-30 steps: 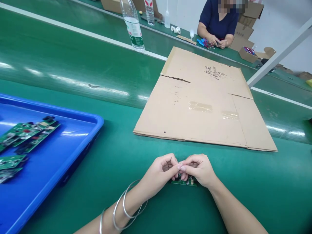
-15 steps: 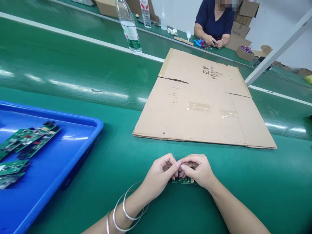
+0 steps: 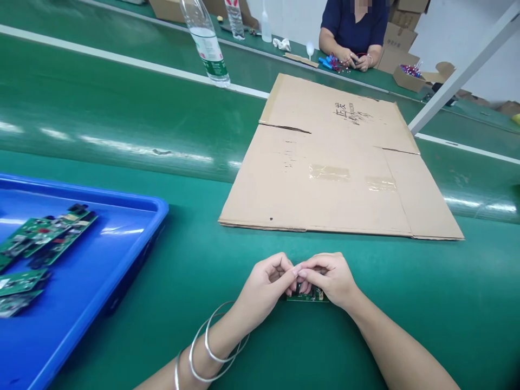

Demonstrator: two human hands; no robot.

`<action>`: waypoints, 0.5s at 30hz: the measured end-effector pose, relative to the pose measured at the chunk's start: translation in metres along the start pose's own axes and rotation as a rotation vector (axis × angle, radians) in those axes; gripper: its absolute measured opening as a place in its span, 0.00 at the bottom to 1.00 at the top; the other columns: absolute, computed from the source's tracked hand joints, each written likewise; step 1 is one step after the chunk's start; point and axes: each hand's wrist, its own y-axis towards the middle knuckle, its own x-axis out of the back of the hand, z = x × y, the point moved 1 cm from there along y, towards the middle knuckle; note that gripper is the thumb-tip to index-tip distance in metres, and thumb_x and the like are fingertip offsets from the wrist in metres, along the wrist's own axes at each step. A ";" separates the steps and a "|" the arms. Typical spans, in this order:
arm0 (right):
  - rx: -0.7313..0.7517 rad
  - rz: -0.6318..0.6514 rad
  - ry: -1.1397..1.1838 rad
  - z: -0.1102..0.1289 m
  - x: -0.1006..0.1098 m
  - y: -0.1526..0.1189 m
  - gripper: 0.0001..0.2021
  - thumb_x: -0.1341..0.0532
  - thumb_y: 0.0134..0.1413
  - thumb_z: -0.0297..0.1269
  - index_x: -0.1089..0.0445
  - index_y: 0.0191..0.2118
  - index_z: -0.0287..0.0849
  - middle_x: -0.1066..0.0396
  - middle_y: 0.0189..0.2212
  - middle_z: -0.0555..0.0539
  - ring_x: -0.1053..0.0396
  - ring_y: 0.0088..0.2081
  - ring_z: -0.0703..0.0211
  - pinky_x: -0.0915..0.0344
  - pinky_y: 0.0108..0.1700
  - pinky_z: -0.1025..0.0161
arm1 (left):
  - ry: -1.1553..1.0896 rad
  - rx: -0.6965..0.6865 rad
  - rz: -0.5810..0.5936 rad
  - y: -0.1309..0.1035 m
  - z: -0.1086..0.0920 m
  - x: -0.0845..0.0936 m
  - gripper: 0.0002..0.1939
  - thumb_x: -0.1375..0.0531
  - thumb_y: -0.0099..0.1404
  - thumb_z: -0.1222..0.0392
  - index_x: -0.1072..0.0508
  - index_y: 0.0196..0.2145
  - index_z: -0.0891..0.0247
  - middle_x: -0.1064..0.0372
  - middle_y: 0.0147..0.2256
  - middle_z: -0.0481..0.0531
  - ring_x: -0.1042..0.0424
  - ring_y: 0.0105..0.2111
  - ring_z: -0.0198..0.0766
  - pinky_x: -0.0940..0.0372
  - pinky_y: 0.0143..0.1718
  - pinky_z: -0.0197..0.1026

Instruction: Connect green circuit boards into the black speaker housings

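A green circuit board (image 3: 307, 297) lies on the green work surface under my fingers, its upper part covered by them. My left hand (image 3: 268, 284), with metal bangles (image 3: 211, 346) on its forearm, is closed in a pinch above the board's left end. Closed the same way, my right hand (image 3: 331, 279) meets it from the right. Thumbs and index fingertips of both hands touch over the board. Whatever sits between the fingertips is too small or too hidden to name.
To the left stands a blue tray (image 3: 158, 208) with several circuit boards (image 3: 60, 233) in it. Beyond my hands lies a flattened cardboard box (image 3: 341, 200). A water bottle (image 3: 209, 54) stands farther back. Across the bench a person (image 3: 353, 32) handles small parts beside a slanted white post (image 3: 459, 70).
My view has shifted slightly, so the background sits a little higher and farther left. Both hands keep nearly the same pinch over the circuit board.
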 end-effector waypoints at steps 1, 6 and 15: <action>0.001 0.002 -0.003 0.000 0.000 0.000 0.07 0.36 0.41 0.37 0.26 0.25 0.39 0.30 0.18 0.51 0.32 0.16 0.66 0.32 0.18 0.72 | -0.004 0.001 -0.001 0.000 0.000 0.000 0.17 0.38 0.50 0.50 0.39 0.17 0.62 0.38 0.15 0.43 0.41 0.16 0.29 0.44 0.18 0.33; 0.031 -0.014 -0.057 -0.001 -0.001 -0.001 0.06 0.37 0.42 0.37 0.26 0.25 0.40 0.29 0.19 0.50 0.31 0.17 0.65 0.33 0.18 0.72 | -0.019 -0.002 0.011 0.001 0.003 0.001 0.16 0.39 0.50 0.51 0.39 0.17 0.62 0.37 0.15 0.43 0.40 0.17 0.29 0.44 0.19 0.33; 0.090 -0.043 -0.180 -0.004 0.001 -0.002 0.07 0.40 0.45 0.35 0.25 0.25 0.42 0.30 0.19 0.50 0.32 0.16 0.66 0.33 0.18 0.71 | 0.059 -0.047 -0.038 -0.002 0.000 -0.005 0.13 0.42 0.53 0.55 0.39 0.18 0.61 0.37 0.16 0.43 0.38 0.18 0.29 0.41 0.20 0.33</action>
